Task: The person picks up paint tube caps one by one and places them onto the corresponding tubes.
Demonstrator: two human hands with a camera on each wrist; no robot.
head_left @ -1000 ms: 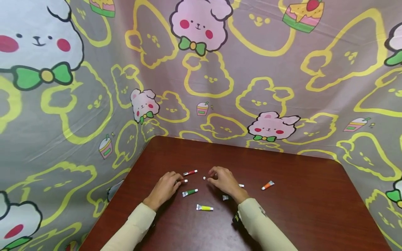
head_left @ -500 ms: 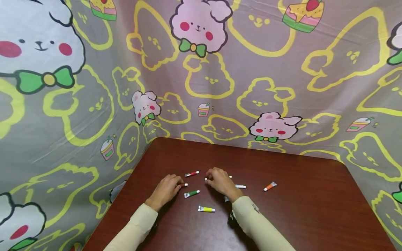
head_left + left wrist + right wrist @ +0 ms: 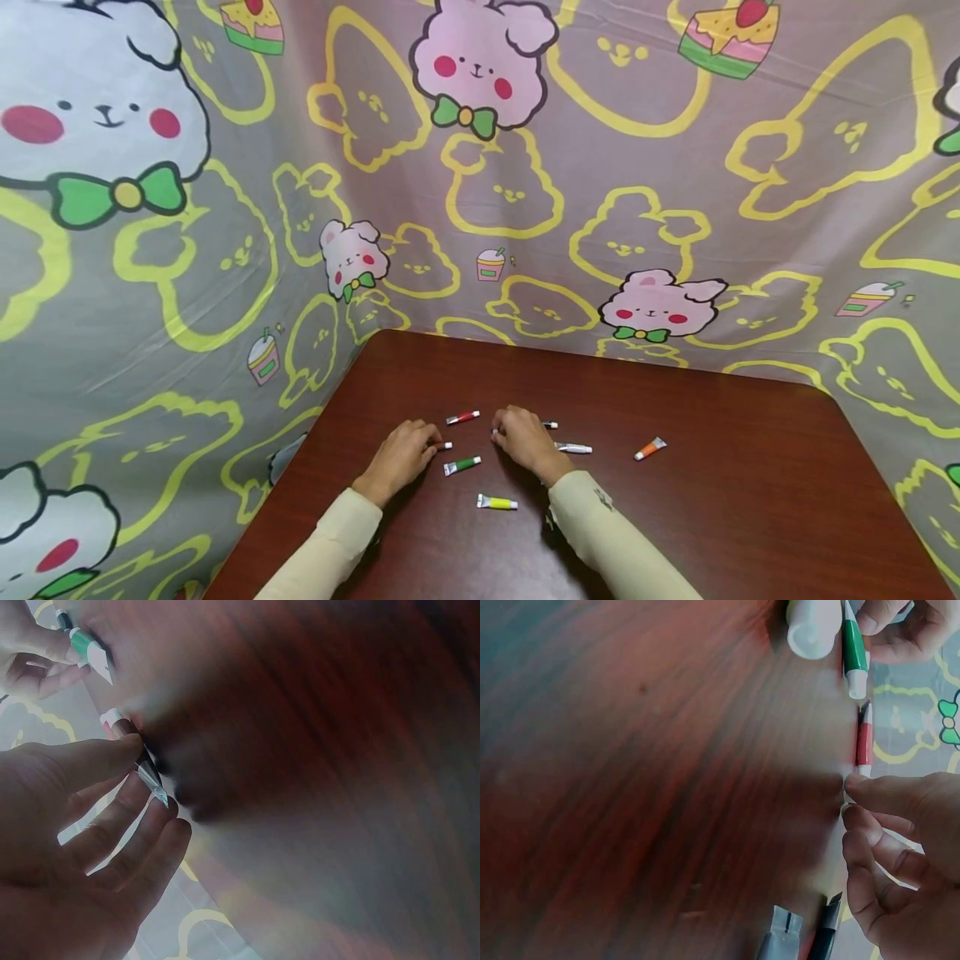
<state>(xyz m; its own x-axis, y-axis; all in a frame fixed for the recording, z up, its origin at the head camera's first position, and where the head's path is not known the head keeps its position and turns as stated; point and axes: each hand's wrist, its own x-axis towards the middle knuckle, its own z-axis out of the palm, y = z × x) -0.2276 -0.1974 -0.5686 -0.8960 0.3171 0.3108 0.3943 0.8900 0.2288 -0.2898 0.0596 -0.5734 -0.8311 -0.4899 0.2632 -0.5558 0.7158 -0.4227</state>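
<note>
On the left of the table, my left hand [image 3: 402,456] pinches a brown paint tube [image 3: 129,732] between thumb and fingers. The tube's white cap [image 3: 447,446] points right and its silver tail [image 3: 152,780] shows below the thumb. My right hand [image 3: 525,439] is low over the table's middle, its thumb and forefinger pinching a small white piece [image 3: 847,800], mostly hidden by the fingertips. Between the hands lie a red paint tube [image 3: 462,417] and a green paint tube [image 3: 462,465]. Just right of the right hand are a black paint tube [image 3: 551,425] and a silvery-white one [image 3: 574,448].
A yellow paint tube [image 3: 497,502] lies nearer the front of the brown table [image 3: 720,500]. Farther right is an orange paint tube [image 3: 650,448]. A patterned cloth [image 3: 525,167] hangs behind the table and along its left side.
My right hand has moved slightly left and down onto the small white piece, and its thumb and forefinger have come together there. My left hand stays at the brown tube. The view has shifted slightly.
</note>
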